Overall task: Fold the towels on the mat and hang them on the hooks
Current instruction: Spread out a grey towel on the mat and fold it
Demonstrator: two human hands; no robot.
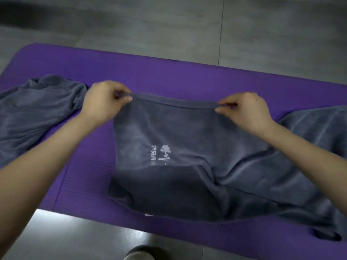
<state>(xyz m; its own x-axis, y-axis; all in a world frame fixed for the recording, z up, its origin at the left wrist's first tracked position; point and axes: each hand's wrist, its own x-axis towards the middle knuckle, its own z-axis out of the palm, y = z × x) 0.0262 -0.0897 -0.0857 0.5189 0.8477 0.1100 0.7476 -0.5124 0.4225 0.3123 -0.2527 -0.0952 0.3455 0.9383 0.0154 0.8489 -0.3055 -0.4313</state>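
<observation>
Right, nearest me, below both hands, the toe of a grey shoe (139,253) shows on the smooth grey floor (75,237), just short of the near edge of the purple ribbed foam mat (84,175). On that mat, between my forearms, lies the grey plush towel with a white printed logo (187,132). Its near part rests flat and dark, and its far hem is lifted. My left hand (105,102) pinches one end of that hem and my right hand (246,111) pinches the other, the two held well apart with the edge drawn fairly straight between them.

I judge the main risk is the ridge bunched under my right forearm: if I lay the hem down over it, the crease gets trapped and the fold comes out crooked. The grips are fingertip pinches on soft pile, so a corner could slip if I pull harder. Beyond my right wrist more grey cloth (319,128) trails off, and I cannot tell whether it is this towel or another; either way it may drag along.

Outside my left hand sits a crumpled grey towel (37,113), rumpled into soft folds. Past both hands the mat ends at bare floor. No hooks are in view.
</observation>
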